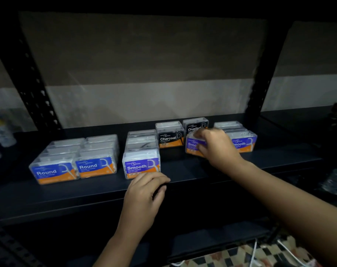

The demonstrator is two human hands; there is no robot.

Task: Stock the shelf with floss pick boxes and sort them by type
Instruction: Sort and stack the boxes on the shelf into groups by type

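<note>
Nearest, the left hand [144,191] hovers at the shelf [67,191] edge, fingers loosely curled, holding nothing, just before the front Smooth box [141,166]. Further back, the right hand [215,145] grips another Smooth box [194,146] beside the Charcoal boxes [170,136]; dragging it could knock those askew, mixing types

"round" on two left boxes [56,171], "smooth" on purple boxes [141,166], "charcoal" on black boxes [170,138]
</note>
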